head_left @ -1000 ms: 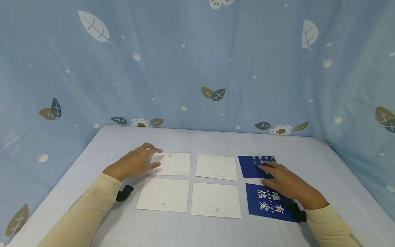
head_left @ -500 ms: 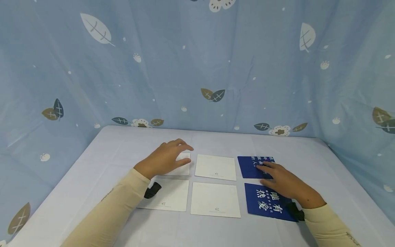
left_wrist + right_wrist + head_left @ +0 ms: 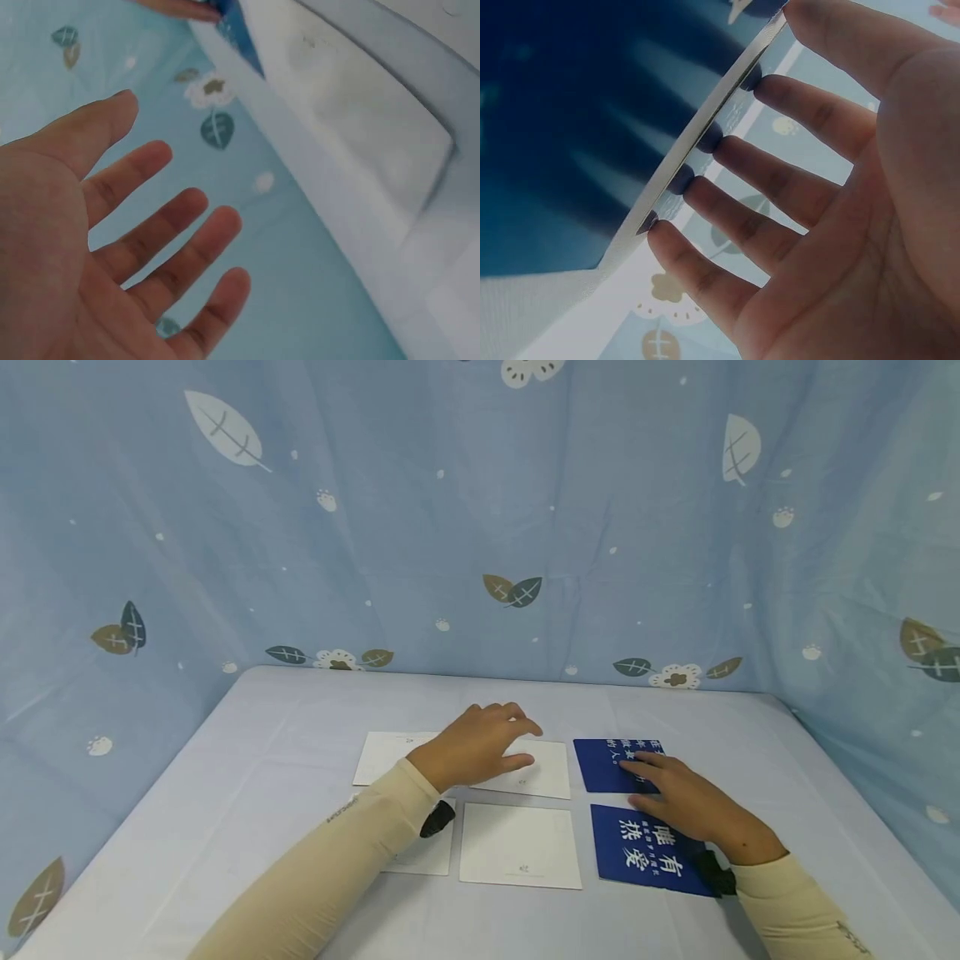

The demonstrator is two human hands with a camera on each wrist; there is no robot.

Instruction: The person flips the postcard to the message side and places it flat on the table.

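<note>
My left hand [image 3: 476, 747] hovers above the far middle white postcard [image 3: 553, 772], fingers loosely bent and holding nothing. The left wrist view has that palm [image 3: 45, 247] apart from the white card [image 3: 352, 97]. At the right, my right hand [image 3: 690, 802] reaches across the near blue postcard [image 3: 626, 864] to the far blue postcard [image 3: 597, 772], both printed with white characters. Its fairly straight fingertips rest on a blue card [image 3: 570, 150] in the right wrist view. My left arm partly covers the far left white postcard [image 3: 382, 756] and near left white postcard [image 3: 427, 858].
The near middle white postcard [image 3: 520, 852] lies flat, completing two rows of cards. Underneath is a white-covered table [image 3: 247, 802]. A blue curtain [image 3: 375, 543] with leaf and flower prints rises behind the table's back edge and along its sides.
My left hand has moved right, from the far left white postcard to above the far middle one, uncovering most of the far left card. My right hand stays on the blue cards.
</note>
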